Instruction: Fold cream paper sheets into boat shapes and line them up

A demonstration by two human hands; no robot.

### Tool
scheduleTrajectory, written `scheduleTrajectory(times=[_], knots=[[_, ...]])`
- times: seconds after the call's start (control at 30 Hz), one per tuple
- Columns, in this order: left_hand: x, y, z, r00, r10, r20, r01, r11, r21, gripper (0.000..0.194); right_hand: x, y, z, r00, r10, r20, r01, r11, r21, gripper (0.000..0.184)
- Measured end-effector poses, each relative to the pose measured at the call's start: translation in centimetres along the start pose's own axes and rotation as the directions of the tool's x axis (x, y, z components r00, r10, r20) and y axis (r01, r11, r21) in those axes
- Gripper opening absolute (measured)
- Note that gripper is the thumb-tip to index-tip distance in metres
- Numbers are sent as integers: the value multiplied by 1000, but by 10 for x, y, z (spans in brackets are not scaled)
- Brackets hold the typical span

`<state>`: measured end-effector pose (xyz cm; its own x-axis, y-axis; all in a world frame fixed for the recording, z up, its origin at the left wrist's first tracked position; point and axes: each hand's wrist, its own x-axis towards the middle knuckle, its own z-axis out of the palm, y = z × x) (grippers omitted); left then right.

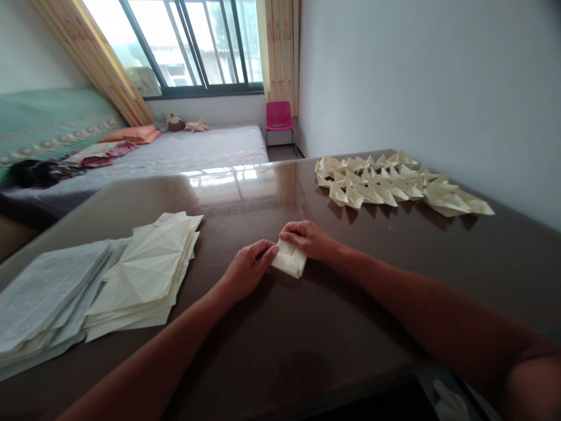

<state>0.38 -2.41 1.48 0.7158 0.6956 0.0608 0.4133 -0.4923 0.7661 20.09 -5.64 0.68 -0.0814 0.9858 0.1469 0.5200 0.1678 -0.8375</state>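
Note:
A small cream sheet of folded paper (290, 260), layered into a compact square, is held just over the brown table. My left hand (252, 264) pinches its left corner between thumb and fingers. At its upper edge, my right hand (307, 238) grips it with the thumb on top and the fingers curled round the far side. Some of the paper's back edge is hidden by the fingers. To the left lies a stack of creased cream paper sheets (144, 263), the top one marked with radiating fold lines.
A stack of greyish sheets (52, 292) adjoins the cream ones on the glossy brown table (245, 362). Rows of folded paper pieces (372, 184) stand at the back right near the white wall. Beyond the table are a bed (210, 146) and a pink chair (279, 117).

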Motion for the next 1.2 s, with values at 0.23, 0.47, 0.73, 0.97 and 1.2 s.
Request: scheduleTrajectory(times=[0.23,0.47,0.73,0.97,1.2], knots=[[-7,-7,2,996,87,8,-87,995,53,33,4,11,-4,998,31,-62,-37,995,-98,26],[-8,-3,-2,980,194,34,-184,841,510,23,2,10,-8,982,-164,-91,125,935,-330,17],[-10,-5,0,931,351,98,-329,695,639,22,-16,1,-61,851,-156,501,252,959,-130,23],[-10,0,4,871,439,222,-468,597,652,26,-16,4,-57,832,-207,515,368,900,-233,22],[-9,0,8,878,453,152,-448,669,593,28,-18,1,-49,839,-230,493,407,867,-288,28]])
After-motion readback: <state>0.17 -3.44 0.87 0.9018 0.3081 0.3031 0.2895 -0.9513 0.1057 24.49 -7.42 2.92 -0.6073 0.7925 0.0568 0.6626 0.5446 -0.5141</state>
